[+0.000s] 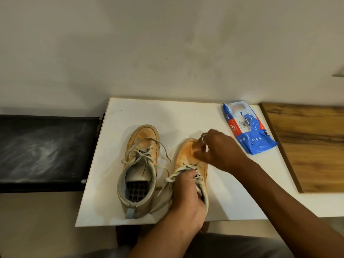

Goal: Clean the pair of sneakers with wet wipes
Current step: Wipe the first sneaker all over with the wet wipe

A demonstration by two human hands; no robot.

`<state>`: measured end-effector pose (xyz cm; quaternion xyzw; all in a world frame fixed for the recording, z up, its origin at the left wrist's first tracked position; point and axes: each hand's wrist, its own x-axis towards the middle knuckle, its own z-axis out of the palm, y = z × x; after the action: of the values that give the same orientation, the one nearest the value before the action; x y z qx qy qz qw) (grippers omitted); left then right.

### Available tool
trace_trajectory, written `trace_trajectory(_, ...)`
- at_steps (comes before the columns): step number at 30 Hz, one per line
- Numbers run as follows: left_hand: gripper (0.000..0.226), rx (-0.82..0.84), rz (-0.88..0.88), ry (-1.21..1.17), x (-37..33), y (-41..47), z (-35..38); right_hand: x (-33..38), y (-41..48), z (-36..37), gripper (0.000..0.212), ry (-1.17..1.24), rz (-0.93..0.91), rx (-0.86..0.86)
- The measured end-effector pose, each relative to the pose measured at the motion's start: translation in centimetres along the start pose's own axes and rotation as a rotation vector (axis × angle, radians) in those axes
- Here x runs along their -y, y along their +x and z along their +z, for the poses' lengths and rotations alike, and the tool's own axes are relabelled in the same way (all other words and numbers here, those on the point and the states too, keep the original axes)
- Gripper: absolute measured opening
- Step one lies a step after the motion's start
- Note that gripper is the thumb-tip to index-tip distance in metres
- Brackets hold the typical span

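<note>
Two dirty tan sneakers with pale laces stand side by side on a white board (232, 198), toes pointing away from me. The left sneaker (139, 168) is untouched. My left hand (188, 198) grips the right sneaker (186, 155) at its laces and opening. At that shoe's toe, my right hand (219, 151) has its fingers curled and pinches something small and pale, blurred, possibly a wipe. A blue and red pack of wet wipes (247, 127) lies at the board's far right, its flap open.
A dark, scuffed surface (44, 151) sits to the left of the board. A wooden panel (312, 146) lies to the right. A plain wall rises behind. My lap is below the board's near edge.
</note>
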<state>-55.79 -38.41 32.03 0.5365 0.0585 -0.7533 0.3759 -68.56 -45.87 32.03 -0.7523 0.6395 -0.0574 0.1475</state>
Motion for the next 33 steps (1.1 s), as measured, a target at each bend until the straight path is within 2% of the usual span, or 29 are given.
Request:
trace_trajectory(2,0.022,-0.005,0.002,-0.013,-0.1,0.0,0.0,0.2,0.2,0.2,0.03,0.026,-0.04,-0.116)
trace_trajectory(3,0.024,-0.004,0.006,-0.007,-0.1,0.1,0.0,0.4,0.1,0.4,0.029,0.068,-0.055,-0.103)
trace_trajectory(6,0.026,-0.005,0.003,0.005,-0.3,0.2,-0.1,0.4,-0.2,0.8,0.032,0.184,-0.069,0.06)
trace_trajectory(8,0.023,0.006,-0.001,0.009,-0.2,0.2,-0.1,0.1,-0.1,0.4,0.036,0.121,-0.007,0.104)
trace_trajectory(11,0.022,0.007,-0.003,-0.002,-0.1,0.2,-0.1,0.0,0.4,0.4,0.032,0.023,-0.008,-0.095)
trace_trajectory(13,0.025,0.001,-0.004,0.002,0.0,0.3,-0.1,0.4,0.6,0.7,0.029,0.057,-0.011,-0.188)
trace_trajectory(16,0.027,0.004,-0.004,0.018,0.0,0.4,-0.1,0.9,0.4,1.4,0.029,0.185,-0.048,-0.064)
trace_trajectory(18,0.026,0.0,-0.005,0.011,0.0,0.4,-0.2,1.1,0.2,1.2,0.03,0.175,-0.083,-0.015)
trace_trajectory(22,0.022,-0.006,-0.004,-0.006,0.0,0.2,-0.1,0.4,0.8,0.3,0.027,0.105,0.009,-0.187)
trace_trajectory(23,0.022,-0.005,-0.004,-0.004,0.0,0.2,-0.1,0.5,0.8,0.3,0.027,0.125,0.007,-0.188)
trace_trajectory(27,0.021,0.002,0.006,0.001,-0.1,0.1,0.0,1.7,0.2,1.4,0.035,0.173,-0.1,0.002)
trace_trajectory(31,0.022,0.018,0.0,-0.018,-0.1,0.0,-0.1,0.9,1.0,0.3,0.026,0.107,0.014,-0.156)
trace_trajectory(33,0.022,0.021,0.001,-0.028,-0.1,0.0,-0.1,0.7,0.7,0.3,0.026,0.153,-0.017,-0.131)
